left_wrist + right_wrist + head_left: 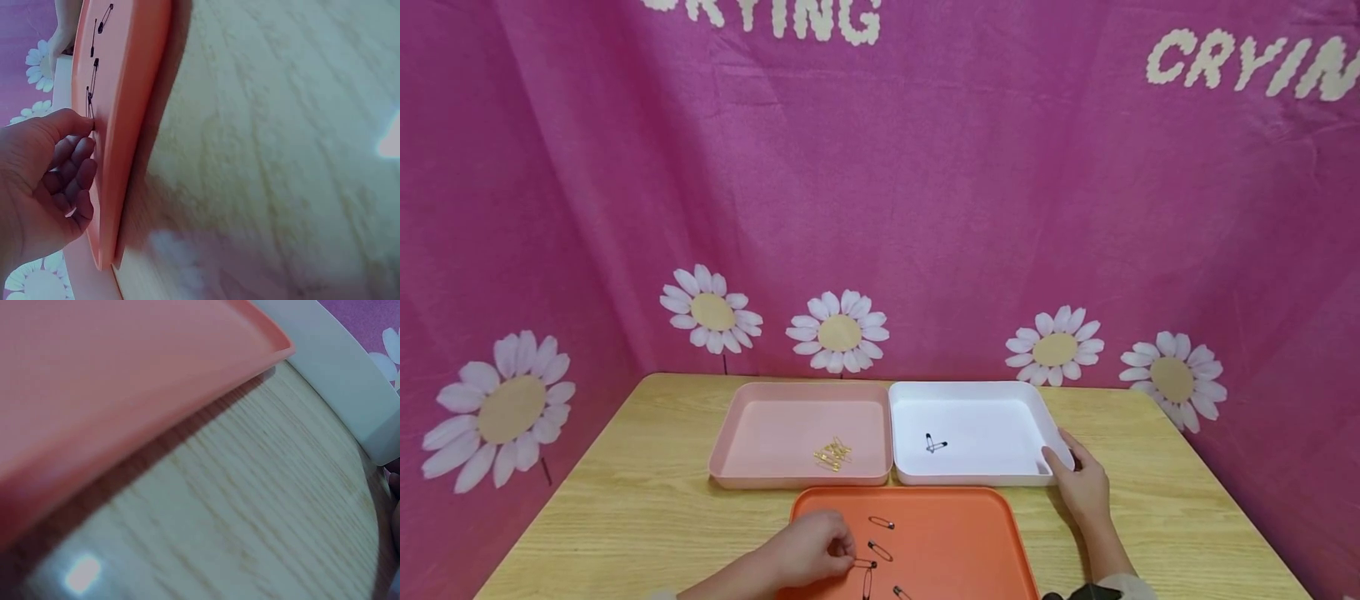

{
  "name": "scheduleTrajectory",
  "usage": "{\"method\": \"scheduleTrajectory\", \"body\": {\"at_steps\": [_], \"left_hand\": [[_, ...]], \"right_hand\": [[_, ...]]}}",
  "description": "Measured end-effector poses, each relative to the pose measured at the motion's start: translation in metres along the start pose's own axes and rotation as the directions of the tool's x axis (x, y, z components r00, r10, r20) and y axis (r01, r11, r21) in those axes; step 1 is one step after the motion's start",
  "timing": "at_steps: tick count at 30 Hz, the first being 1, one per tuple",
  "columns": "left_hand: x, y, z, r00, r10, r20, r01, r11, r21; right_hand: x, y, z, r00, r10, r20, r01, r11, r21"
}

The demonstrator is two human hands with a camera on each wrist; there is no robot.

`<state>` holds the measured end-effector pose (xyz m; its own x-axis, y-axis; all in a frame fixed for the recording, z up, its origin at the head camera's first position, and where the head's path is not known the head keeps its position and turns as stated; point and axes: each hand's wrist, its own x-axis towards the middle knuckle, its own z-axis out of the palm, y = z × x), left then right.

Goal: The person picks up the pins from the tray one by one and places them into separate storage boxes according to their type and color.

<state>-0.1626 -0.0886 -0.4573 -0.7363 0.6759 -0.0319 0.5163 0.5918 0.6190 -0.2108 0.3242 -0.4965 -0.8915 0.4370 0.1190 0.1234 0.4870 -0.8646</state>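
Observation:
My left hand (812,546) is over the left part of the orange tray (962,533), thumb and forefinger pinching one end of a black safety pin (866,565). In the left wrist view, the other fingers of that hand curl loosely. Several more black safety pins (881,551) lie scattered around it on the tray. At the near right corner of the white tray (1000,425), my right hand (1084,487) grips the rim, thumb inside and fingers outside. Black safety pins (935,444) lie in the white tray. Only a sliver of the right hand shows in the right wrist view.
A pink tray (775,429) stands left of the white one, holding a small heap of gold safety pins (833,455). Both stand behind the orange tray on the wooden table (625,492). A magenta cloth (925,208) with daisies hangs behind and at the sides.

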Motion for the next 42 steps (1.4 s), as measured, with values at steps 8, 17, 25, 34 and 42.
{"method": "scheduleTrajectory", "body": {"at_steps": [8, 17, 25, 34, 42], "left_hand": [[0.002, 0.000, 0.002, 1.000, -0.024, 0.016, 0.025, 0.999, -0.020], [0.001, 0.001, 0.001, 0.999, -0.036, 0.028, 0.037, 0.998, -0.050], [0.003, 0.003, -0.003, 0.997, -0.070, 0.034, 0.076, 0.978, -0.194], [0.016, 0.004, -0.015, 0.996, -0.074, -0.041, 0.063, 0.973, -0.224], [0.029, 0.010, -0.021, 0.995, -0.075, -0.060, 0.055, 0.958, -0.282]], "right_hand": [[0.001, 0.001, 0.000, 1.000, -0.005, -0.006, 0.005, 1.000, -0.005], [0.000, 0.001, 0.000, 1.000, -0.009, 0.001, 0.009, 1.000, -0.014], [0.000, 0.001, 0.000, 1.000, -0.007, 0.000, 0.007, 1.000, -0.007], [0.001, 0.002, -0.001, 1.000, -0.009, 0.010, 0.010, 1.000, -0.017], [0.000, 0.003, -0.001, 1.000, -0.006, 0.020, 0.006, 1.000, -0.009]]}}
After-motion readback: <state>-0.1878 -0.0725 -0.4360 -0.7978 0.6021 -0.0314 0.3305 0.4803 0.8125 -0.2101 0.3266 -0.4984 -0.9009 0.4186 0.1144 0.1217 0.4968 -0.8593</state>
